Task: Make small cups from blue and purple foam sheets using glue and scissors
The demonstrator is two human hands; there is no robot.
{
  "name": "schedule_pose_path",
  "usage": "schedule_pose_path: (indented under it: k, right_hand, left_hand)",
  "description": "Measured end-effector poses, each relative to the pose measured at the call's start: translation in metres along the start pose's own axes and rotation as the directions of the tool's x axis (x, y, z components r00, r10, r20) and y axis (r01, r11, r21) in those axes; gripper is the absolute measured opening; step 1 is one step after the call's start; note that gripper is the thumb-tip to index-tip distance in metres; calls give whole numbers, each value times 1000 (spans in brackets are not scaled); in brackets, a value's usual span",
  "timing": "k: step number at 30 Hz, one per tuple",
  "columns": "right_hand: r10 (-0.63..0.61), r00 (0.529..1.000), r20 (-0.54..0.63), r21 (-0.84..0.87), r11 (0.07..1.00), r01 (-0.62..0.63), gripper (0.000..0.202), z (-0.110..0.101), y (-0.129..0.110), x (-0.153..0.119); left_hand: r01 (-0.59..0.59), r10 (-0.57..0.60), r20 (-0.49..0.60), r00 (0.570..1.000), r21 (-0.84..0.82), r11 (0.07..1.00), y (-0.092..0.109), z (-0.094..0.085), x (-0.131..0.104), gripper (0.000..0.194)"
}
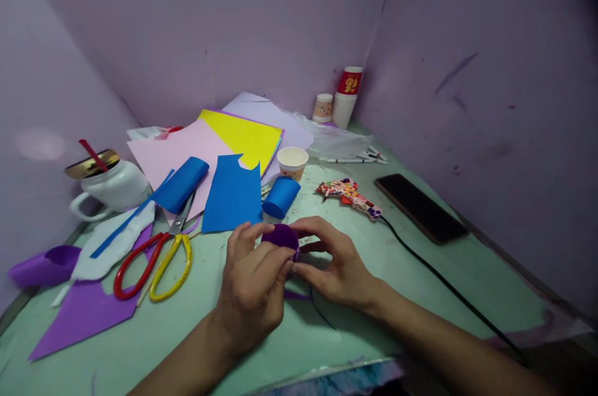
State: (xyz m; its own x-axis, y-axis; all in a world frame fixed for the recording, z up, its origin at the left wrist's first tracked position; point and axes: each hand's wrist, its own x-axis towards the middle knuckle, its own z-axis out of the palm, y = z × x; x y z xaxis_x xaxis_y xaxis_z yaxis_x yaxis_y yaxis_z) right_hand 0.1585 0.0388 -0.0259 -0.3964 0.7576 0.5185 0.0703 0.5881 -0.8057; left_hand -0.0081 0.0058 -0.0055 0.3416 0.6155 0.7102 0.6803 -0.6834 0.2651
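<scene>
Head view: two bare hands, close together, busy at a purple roll!
Left hand: fingers curled snugly over the roll's left and near side.
Right hand: thumb and fingertips nearly closed, pinching the right edge.
Roll: snug between both hands, open end showing; whether it touches the table, can't tell.
Just beyond: blue tube, paper cup close behind, blue sheet to the left.
Left side: scissors, blades parted, handles nearest us.
Right side: glue gun lying flat, cord trailing nearward, phone beside it.
Far corner: upturned cups, stacked.
</scene>
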Motion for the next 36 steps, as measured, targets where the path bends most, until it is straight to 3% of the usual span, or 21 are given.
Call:
schedule_pose_path:
  k: [5, 14, 22, 36]
  right_hand:
    - [-57, 998, -11, -37, 998, 56, 41, -1, -2, 2]
    - [-24, 1000, 1, -85, 996, 24, 44, 1, -7, 1]
    - [-182, 982, 54, -216, 958, 190, 32, -12, -4, 6]
    - [-127, 992, 10, -73, 989, 128, 33, -4, -8, 4]
  left_hand:
    - [35, -34, -35, 999, 21, 999, 1, 1, 0, 15]
    - [75, -74, -23, 997, 74, 994, 6, 2, 1, 16]
    - [53, -54, 10, 998, 76, 996, 5, -2, 2, 14]
    - [63, -61, -26, 998, 121, 991, 5, 2, 3, 15]
